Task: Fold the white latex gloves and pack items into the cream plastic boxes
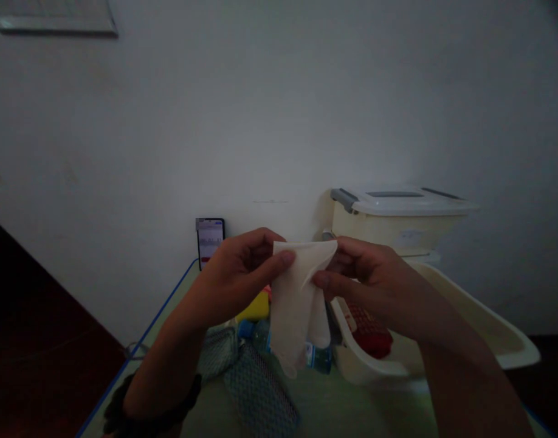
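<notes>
A white glove (pixel 292 310) is pinched at the cuff by left hand (pixel 236 274) and right hand (pixel 374 277); a phone (pixel 210 239) is propped at the far left corner of the bench (pixel 365 417).

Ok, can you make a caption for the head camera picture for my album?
A left hand and right hand hold a white glove over a green table bearing a cream tub.

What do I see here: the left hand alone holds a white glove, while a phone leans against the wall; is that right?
Not quite: the left hand is not alone. The head view shows the fingers of the right hand also pinching the white glove near its upper edge. The phone does lean against the wall.
</notes>
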`<state>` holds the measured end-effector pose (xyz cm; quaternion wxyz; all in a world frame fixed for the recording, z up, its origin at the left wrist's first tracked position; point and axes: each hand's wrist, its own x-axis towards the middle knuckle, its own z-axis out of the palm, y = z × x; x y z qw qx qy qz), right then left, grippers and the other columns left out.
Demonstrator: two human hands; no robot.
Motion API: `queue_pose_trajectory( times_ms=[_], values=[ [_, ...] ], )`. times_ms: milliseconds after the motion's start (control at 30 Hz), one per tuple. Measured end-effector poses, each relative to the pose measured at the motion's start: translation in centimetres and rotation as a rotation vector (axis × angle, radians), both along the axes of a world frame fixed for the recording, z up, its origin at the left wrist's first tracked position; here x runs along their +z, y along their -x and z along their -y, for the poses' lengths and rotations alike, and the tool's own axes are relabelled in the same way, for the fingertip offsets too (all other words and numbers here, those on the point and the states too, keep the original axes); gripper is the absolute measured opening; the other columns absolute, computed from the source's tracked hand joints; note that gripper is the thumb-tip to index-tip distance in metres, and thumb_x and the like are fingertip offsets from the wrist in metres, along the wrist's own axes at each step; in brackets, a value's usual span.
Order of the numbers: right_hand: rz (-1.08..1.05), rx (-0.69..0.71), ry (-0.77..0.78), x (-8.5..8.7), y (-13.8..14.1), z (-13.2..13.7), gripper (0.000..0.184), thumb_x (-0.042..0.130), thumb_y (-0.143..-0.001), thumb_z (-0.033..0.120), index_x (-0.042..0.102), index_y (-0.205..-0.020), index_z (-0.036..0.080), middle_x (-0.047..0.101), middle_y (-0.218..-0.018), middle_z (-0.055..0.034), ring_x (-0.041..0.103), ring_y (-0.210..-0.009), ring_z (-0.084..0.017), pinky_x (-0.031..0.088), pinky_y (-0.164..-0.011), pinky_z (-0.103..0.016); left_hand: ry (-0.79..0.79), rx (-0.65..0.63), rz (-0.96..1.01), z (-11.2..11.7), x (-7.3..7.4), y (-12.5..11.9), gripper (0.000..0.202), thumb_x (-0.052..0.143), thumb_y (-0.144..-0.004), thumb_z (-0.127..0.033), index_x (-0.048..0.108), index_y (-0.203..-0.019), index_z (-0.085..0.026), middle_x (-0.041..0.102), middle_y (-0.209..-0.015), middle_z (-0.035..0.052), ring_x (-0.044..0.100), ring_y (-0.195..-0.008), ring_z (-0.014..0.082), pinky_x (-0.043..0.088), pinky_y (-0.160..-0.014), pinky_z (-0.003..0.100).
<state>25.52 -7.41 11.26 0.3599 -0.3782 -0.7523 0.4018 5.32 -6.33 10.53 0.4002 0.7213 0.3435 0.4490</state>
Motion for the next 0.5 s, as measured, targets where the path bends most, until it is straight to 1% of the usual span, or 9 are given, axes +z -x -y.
queue_pose_trajectory(
  times_ms=[100, 167, 200, 233, 300, 367, 500],
  values=[
    [-0.161, -0.002, 0.022, -0.3, 0.0, -0.2, 0.021, 0.062, -0.083, 0.033, 0.058, -0.100, 0.021, 0.065, -0.078, 0.0012, 0.063, -0.066, -0.010, 0.051, -0.059, -0.021, 0.001, 0.015, 0.039, 0.0, 0.1, -0.1, 0.015, 0.059, -0.083, -0.030, 0.059, -0.082, -0.015, 0.059, -0.067, -0.0022, 0.054, -0.060, 0.0078, 0.044, -0.051, 0.015],
    [-0.218, -0.022, 0.001, -0.4, -0.1, -0.2, 0.034, 0.062, -0.083, 0.029, 0.051, -0.115, 0.027, 0.062, -0.074, 0.0049, 0.061, -0.062, -0.008, 0.051, -0.056, -0.018, -0.004, 0.027, 0.048, 0.0, 0.2, -0.1, 0.015, 0.059, -0.083, -0.030, 0.058, -0.082, -0.015, 0.059, -0.066, -0.0024, 0.054, -0.059, 0.0080, 0.044, -0.052, 0.016],
    [-0.216, -0.026, -0.030, -0.5, -0.3, -0.1, 0.039, 0.061, -0.084, 0.028, 0.047, -0.121, 0.031, 0.061, -0.075, 0.0058, 0.061, -0.062, -0.007, 0.051, -0.055, -0.017, -0.007, 0.033, 0.043, -0.1, 0.2, -0.1, 0.015, 0.060, -0.083, -0.031, 0.059, -0.082, -0.015, 0.058, -0.065, -0.0027, 0.054, -0.058, 0.0080, 0.044, -0.051, 0.016],
    [-0.195, -0.022, -0.070, -0.5, -0.4, -0.1, 0.041, 0.060, -0.085, 0.027, 0.046, -0.123, 0.034, 0.061, -0.076, 0.0059, 0.061, -0.063, -0.007, 0.051, -0.055, -0.017, -0.007, 0.035, 0.038, -0.1, 0.2, -0.1, 0.015, 0.060, -0.082, -0.031, 0.059, -0.082, -0.015, 0.057, -0.064, -0.0029, 0.053, -0.057, 0.0080, 0.043, -0.050, 0.016],
    [-0.106, -0.002, -0.158, -0.3, -0.7, 0.1, 0.032, 0.057, -0.087, 0.027, 0.052, -0.118, 0.034, 0.061, -0.080, 0.0050, 0.062, -0.068, -0.007, 0.051, -0.058, -0.016, -0.002, 0.023, 0.037, -0.1, 0.3, 0.0, 0.014, 0.059, -0.082, -0.029, 0.059, -0.081, -0.015, 0.057, -0.063, -0.0031, 0.052, -0.056, 0.0077, 0.042, -0.049, 0.016],
    [-0.027, 0.019, -0.223, -0.1, -0.9, 0.3, 0.019, 0.056, -0.088, 0.028, 0.059, -0.107, 0.031, 0.063, -0.081, 0.0041, 0.063, -0.070, -0.007, 0.051, -0.060, -0.015, 0.002, 0.001, 0.047, -0.2, 0.4, -0.1, 0.013, 0.059, -0.082, -0.028, 0.059, -0.078, -0.015, 0.056, -0.065, -0.0030, 0.051, -0.057, 0.0071, 0.042, -0.050, 0.015],
    [0.097, 0.031, -0.351, 0.5, -1.2, 0.5, 0.012, 0.055, -0.088, 0.026, 0.061, -0.099, 0.027, 0.065, -0.086, 0.0027, 0.064, -0.077, -0.008, 0.052, -0.066, -0.016, 0.014, -0.030, 0.071, 0.0, 0.5, -0.1, 0.015, 0.059, -0.083, -0.029, 0.059, -0.076, -0.015, 0.054, -0.066, -0.0036, 0.049, -0.058, 0.0061, 0.040, -0.051, 0.014]
  ],
)
